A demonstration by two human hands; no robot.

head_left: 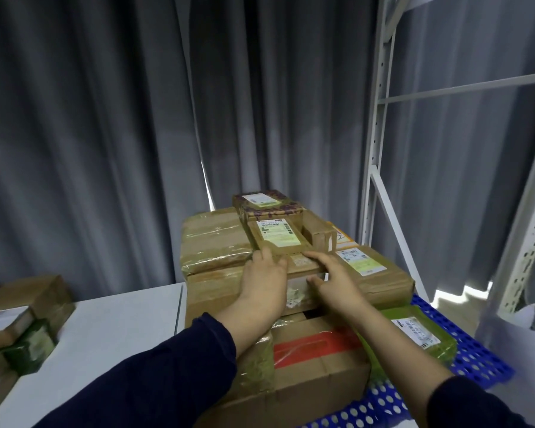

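1. Cardboard, brown and taped: the box (277, 239) I want lies flat on top of the stack (217, 291). The stack stands on the blue pallet (476, 359). The box's far end is against a purple box (269, 205).
2. My left hand (264, 284) curls its fingers over the box's near left corner. My right hand (334, 281) lays its fingers along the near edge, with the thumb against the front face. I judge that a pinch, so both hands have hold of the box and neither is spread wide.
3. To lift well, I would raise the near edge slightly first. Then I would draw the box towards me, level, so it does not drag the purple box along.
4. I would get the thumbs properly underneath before taking the weight. The box looks thin and probably light, so a gentle squeeze should do and will spare the tape.
5. Writing: the label (280, 234) on the box is white and pale green, with a dark line of characters at its head. It is too blurred for me to read.
6. The green parcel (414, 335) near my right forearm has a label with digits, perhaps "602"; I cannot be sure.
7. The red tape (309, 347) on the carton below shows no words I can make out.
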